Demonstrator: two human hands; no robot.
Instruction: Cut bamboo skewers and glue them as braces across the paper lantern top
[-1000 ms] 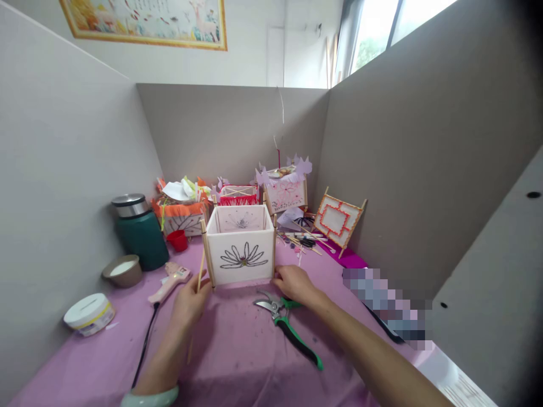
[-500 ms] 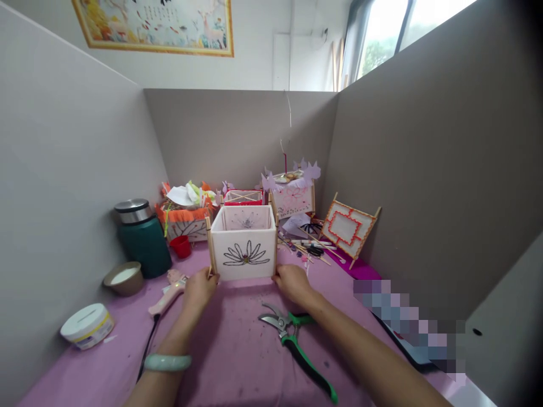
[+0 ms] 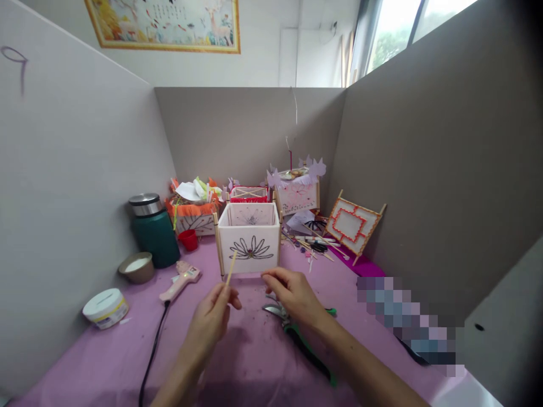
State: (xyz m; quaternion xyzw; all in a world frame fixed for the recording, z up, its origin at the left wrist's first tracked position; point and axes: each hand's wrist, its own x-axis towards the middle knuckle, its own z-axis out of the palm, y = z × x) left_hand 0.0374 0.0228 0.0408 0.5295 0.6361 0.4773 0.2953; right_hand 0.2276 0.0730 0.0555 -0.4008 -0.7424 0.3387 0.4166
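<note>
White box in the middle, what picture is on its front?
A flower, drawn in mostly dark lines on the white box; it shows in the head view.

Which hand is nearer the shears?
Right. The right hand is over the shears, hiding part of them; the left hand is off to their left, holding a stick.

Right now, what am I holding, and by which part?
Your left hand holds a thin wooden stick below its exposed upper end; your right hand has nothing visible in its grip.

Bare left hand (image 3: pixel 215 311), bare right hand (image 3: pixel 298 295), slender fingers (image 3: pixel 278 278); left forearm (image 3: pixel 186 357) and right forearm (image 3: pixel 360 351) bare, both tapering
</note>
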